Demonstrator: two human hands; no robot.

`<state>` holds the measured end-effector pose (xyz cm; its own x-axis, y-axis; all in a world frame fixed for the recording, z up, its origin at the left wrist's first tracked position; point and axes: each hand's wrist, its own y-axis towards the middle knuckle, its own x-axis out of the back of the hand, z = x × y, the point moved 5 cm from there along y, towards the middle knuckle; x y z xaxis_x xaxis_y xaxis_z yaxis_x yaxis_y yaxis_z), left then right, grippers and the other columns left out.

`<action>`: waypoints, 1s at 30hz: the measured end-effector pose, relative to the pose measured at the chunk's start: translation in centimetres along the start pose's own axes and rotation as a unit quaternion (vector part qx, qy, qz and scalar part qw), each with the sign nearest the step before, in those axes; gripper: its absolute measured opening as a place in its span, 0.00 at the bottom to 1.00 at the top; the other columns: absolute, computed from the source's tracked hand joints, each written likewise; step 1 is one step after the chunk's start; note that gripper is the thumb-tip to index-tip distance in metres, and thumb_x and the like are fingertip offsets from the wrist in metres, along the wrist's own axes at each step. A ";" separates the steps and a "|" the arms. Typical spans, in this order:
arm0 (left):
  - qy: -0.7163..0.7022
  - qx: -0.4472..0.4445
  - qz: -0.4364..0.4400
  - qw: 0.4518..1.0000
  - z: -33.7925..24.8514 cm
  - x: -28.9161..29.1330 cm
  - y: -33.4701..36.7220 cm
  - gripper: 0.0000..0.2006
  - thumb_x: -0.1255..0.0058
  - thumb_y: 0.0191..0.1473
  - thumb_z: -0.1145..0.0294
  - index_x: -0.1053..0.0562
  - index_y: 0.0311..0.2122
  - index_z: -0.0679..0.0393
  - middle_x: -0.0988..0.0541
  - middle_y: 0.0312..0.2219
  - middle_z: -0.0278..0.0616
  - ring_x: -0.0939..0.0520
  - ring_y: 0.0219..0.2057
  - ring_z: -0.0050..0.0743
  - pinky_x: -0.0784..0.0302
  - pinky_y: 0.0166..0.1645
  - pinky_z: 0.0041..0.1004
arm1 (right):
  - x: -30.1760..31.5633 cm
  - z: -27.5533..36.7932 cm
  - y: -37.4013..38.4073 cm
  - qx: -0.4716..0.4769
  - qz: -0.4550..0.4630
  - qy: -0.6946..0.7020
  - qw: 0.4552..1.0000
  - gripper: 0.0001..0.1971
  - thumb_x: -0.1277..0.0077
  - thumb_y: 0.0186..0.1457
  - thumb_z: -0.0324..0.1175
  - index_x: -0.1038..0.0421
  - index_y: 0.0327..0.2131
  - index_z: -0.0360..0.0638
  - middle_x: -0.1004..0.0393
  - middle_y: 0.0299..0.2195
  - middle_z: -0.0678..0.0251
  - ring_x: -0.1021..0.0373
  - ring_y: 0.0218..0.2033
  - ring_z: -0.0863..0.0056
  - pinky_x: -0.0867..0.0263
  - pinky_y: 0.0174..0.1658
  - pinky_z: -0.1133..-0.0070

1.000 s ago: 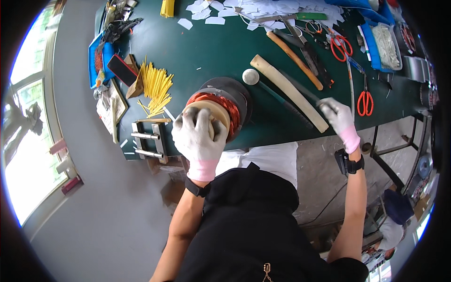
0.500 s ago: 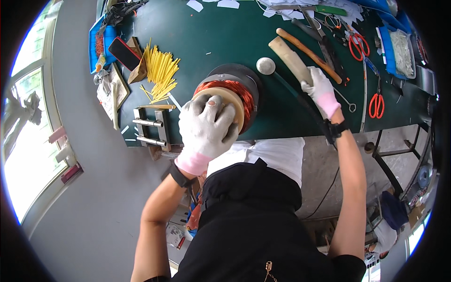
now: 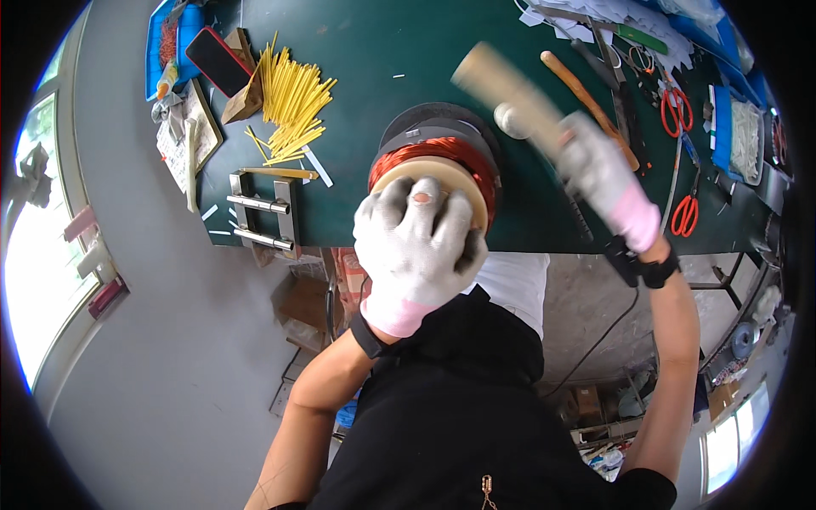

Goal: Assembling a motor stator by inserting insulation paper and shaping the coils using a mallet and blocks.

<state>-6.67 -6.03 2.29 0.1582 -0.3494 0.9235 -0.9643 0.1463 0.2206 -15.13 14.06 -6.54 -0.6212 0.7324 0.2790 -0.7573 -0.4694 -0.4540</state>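
My left hand (image 3: pixel 415 242), in a white glove with a pink cuff, rests on a pale round disc (image 3: pixel 466 180) with its fingers curled over it. Under the disc is a ring of reddish copper wire windings (image 3: pixel 442 148), seated in a dark grey round body (image 3: pixel 438 116) at the table's near edge. My right hand (image 3: pixel 597 174), gloved alike, grips a thick pale wooden stick (image 3: pixel 497 81). Stick and hand are smeared by motion. Partly behind the stick lies a tool with a round whitish head (image 3: pixel 511 121).
Yellow sticks (image 3: pixel 293 93) lie in a heap at the left, near a phone (image 3: pixel 219 61) and a metal frame (image 3: pixel 262 217). A wooden handle (image 3: pixel 586 106), red-handled scissors (image 3: pixel 677 110) and a blue bin (image 3: pixel 738 136) occupy the right side of the green table (image 3: pixel 365 51).
The wooden stick has swung up off the table in my right hand, its far end now farther left. My left hand stays on the disc. The whole view has shifted a little.
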 end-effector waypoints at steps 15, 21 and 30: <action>-0.012 -0.021 0.024 0.999 0.9 0.0 -0.6 0.16 0.44 0.27 0.68 0.24 0.30 0.51 0.26 0.34 0.42 0.24 0.33 0.45 0.28 0.36 0.40 | -4.2 2.3 3.4 -0.004 0.171 -0.070 0.983 0.23 0.53 0.56 0.53 0.34 0.39 0.39 0.28 0.21 0.49 0.28 0.26 0.51 0.31 0.30 0.66; -0.022 -0.045 0.021 0.998 0.7 -0.1 -0.1 0.16 0.43 0.27 0.67 0.23 0.30 0.50 0.26 0.34 0.41 0.23 0.35 0.45 0.28 0.37 0.40 | -1.7 3.7 6.5 0.063 0.050 -0.108 0.991 0.25 0.53 0.55 0.56 0.32 0.36 0.38 0.29 0.19 0.52 0.28 0.27 0.49 0.32 0.32 0.66; -0.030 -0.056 0.043 0.997 0.3 -0.4 0.0 0.18 0.42 0.30 0.62 0.23 0.33 0.49 0.27 0.36 0.39 0.25 0.39 0.45 0.29 0.41 0.46 | -4.1 1.5 3.5 0.214 0.008 -0.225 0.951 0.28 0.58 0.58 0.58 0.36 0.41 0.37 0.31 0.22 0.64 0.32 0.21 0.81 0.38 0.22 0.82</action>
<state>-6.82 -6.19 1.77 0.0589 -0.3860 0.9206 -0.9432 0.2804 0.1779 -15.54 8.64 -8.03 -0.5833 0.4838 0.6524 -0.7005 -0.7063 -0.1025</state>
